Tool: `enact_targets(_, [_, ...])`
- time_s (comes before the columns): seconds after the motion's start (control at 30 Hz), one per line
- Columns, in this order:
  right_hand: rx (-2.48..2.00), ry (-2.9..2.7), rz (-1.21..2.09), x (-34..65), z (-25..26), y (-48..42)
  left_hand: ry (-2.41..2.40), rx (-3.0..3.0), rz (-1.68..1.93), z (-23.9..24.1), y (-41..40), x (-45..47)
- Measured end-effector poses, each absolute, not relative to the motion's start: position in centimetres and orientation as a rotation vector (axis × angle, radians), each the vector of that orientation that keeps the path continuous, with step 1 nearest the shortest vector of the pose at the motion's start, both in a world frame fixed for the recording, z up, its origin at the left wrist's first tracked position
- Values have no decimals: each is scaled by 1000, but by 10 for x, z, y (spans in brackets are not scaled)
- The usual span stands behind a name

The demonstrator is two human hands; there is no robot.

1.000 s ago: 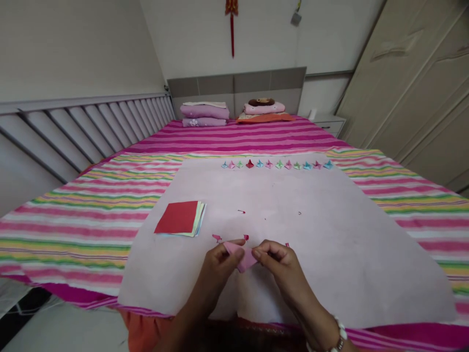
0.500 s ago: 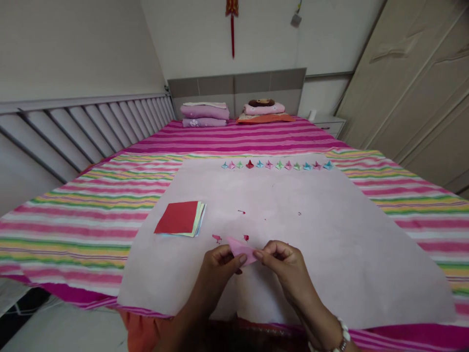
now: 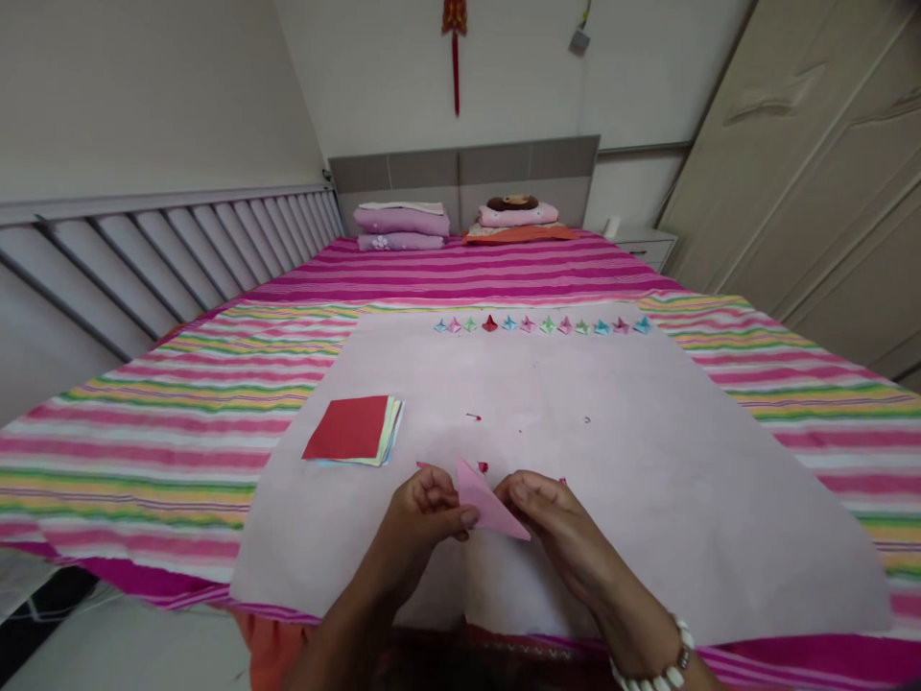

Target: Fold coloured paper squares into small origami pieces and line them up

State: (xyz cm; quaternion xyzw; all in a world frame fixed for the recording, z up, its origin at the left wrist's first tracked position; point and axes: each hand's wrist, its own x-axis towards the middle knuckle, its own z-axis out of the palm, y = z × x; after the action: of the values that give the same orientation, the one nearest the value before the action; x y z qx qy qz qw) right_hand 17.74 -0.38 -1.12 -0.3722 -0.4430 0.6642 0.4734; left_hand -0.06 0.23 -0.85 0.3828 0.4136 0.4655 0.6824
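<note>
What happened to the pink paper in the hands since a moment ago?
The pink paper got turned: its flat triangle now faces up, one tip pointing toward the right hand. The left hand kept its grip too. The paper stack and the row of little folded shapes stayed put.

Both forearms reach forward and converge low in view. The left hand (image 3: pixel 430 507) curls, thumb pressed against fingertips; the right hand (image 3: pixel 553 523), just beside it, pinches likewise with knuckles turned upward.
</note>
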Motion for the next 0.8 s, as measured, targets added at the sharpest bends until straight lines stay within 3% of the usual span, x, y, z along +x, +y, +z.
enact_targets(0.33, [-887,-980,1792,170,-13,-3,921,927,955,-7,-1,1])
enact_targets(0.8, [-929,-969,1780,172,-12,-3,987,966,923,-8,-2,-1])
